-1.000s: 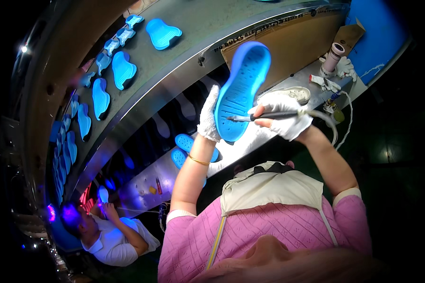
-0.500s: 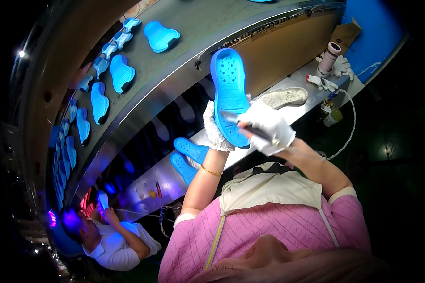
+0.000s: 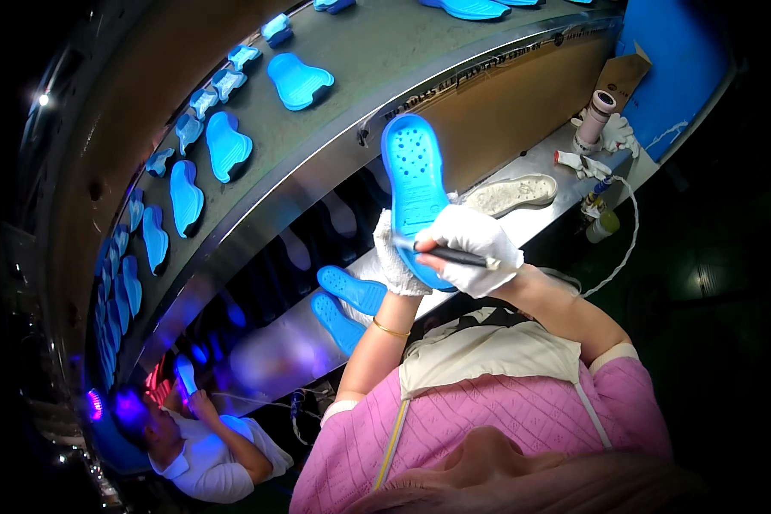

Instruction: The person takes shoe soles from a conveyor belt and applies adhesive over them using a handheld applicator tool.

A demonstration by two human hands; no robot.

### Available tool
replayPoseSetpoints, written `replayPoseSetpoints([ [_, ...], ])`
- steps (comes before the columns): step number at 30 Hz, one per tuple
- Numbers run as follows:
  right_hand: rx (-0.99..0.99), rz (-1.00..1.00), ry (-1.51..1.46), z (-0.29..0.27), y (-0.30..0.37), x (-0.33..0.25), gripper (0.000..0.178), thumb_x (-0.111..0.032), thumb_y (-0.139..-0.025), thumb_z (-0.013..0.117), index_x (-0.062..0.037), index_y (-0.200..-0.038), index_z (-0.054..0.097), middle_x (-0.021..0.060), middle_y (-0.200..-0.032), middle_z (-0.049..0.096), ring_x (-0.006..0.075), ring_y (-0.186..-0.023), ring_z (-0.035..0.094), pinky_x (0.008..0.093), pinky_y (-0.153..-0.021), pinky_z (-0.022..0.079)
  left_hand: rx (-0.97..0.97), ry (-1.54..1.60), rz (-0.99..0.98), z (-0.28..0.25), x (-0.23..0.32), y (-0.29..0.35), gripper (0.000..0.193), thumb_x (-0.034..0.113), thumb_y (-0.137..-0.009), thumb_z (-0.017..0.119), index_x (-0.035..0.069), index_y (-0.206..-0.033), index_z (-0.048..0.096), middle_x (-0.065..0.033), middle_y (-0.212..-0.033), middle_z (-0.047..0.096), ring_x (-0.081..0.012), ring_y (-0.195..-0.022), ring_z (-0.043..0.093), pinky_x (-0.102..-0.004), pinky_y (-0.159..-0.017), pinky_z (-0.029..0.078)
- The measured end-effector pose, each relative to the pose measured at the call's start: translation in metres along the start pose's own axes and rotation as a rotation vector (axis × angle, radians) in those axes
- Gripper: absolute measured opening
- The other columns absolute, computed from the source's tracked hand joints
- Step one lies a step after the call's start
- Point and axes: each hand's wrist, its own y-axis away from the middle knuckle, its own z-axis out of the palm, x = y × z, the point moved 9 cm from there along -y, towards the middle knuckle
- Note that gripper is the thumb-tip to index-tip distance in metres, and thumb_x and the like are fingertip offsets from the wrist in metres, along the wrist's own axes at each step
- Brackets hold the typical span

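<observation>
Blue shoe sole (image 3: 415, 176): bright, smooth, raised rim, shallow dished face toward the camera; round perforations clustered in its far end, fine cross-ribs midway. Position: held up in front of the chest, on the wearer's side of the conveyor. Long axis runs away from the body, far end tipped slightly left; perforated end points away, near end lies at the hands.

Left hand (image 3: 400, 264): white knit glove, curled around the near left edge of the sole, grasping it; fingers beneath are hidden. Right hand (image 3: 475, 246): white glove with bare fingertips, closed in a pinch on a dark pen-like tool (image 3: 458, 255). Tool points left across the near part of the sole; tip blurred, contact not determinable.

Beyond, on the metal bench (image 3: 287, 343): two perforated blue soles (image 3: 351, 289), side by side; an off-white sole (image 3: 516, 194) to the right; farther right, a pink bottle (image 3: 593, 127) and a red-cuffed glove (image 3: 581, 164).

Farther: conveyor belt (image 3: 360, 73) carrying more blue pieces (image 3: 298, 82). Far left: a co-worker (image 3: 218, 458) in white.
</observation>
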Motion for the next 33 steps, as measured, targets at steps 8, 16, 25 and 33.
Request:
replayPoseSetpoints([
  [8, 0.392, 0.080, 0.052, -0.064, -0.024, 0.060, 0.016, 0.005, -0.080, 0.073, -0.0002, -0.094, 0.067, 0.0068, -0.087, 0.067, 0.0101, -0.077, 0.064, 0.0229, -0.068, 0.051, -0.115, 0.097, -0.240, 0.039, -0.019, 0.023, 0.076, 0.061, -0.094, 0.037, 0.003, -0.144, 0.037, -0.0206, -0.135, 0.052, -0.0382, -0.115, 0.057, -0.0560, -0.105, 0.041],
  [16, 0.005, 0.259, -0.261, -0.039, -0.008, 0.065, 0.020, 0.004, -0.078, 0.075, -0.0026, -0.095, 0.067, 0.0079, -0.095, 0.069, 0.0142, -0.087, 0.066, 0.0287, -0.080, 0.053, -0.002, -0.039, -0.216, 0.014, -0.001, 0.010, 0.076, 0.064, -0.095, 0.033, 0.004, -0.142, 0.038, -0.0234, -0.128, 0.056, -0.0417, -0.108, 0.060, -0.0563, -0.099, 0.046],
  [25, -0.422, -0.057, 0.188, -0.019, 0.001, 0.018, 0.019, -0.001, -0.073, 0.070, -0.0082, -0.090, 0.067, 0.0101, -0.083, 0.062, 0.0273, -0.080, 0.063, 0.0341, -0.069, 0.051, -0.009, -0.083, -0.156, 0.006, 0.013, 0.002, 0.071, 0.057, -0.095, 0.043, 0.001, -0.138, 0.043, -0.0197, -0.127, 0.058, -0.0370, -0.110, 0.061, -0.0506, -0.098, 0.048],
  [33, -0.011, -0.034, 0.156, -0.030, 0.000, 0.002, 0.020, -0.001, -0.070, 0.079, -0.0066, -0.087, 0.069, 0.0114, -0.086, 0.068, 0.0255, -0.077, 0.065, 0.0337, -0.069, 0.052, -0.178, 0.055, -0.223, 0.015, 0.003, 0.012, 0.074, 0.058, -0.093, 0.044, 0.003, -0.142, 0.039, -0.0200, -0.132, 0.054, -0.0361, -0.114, 0.058, -0.0495, -0.098, 0.048],
])
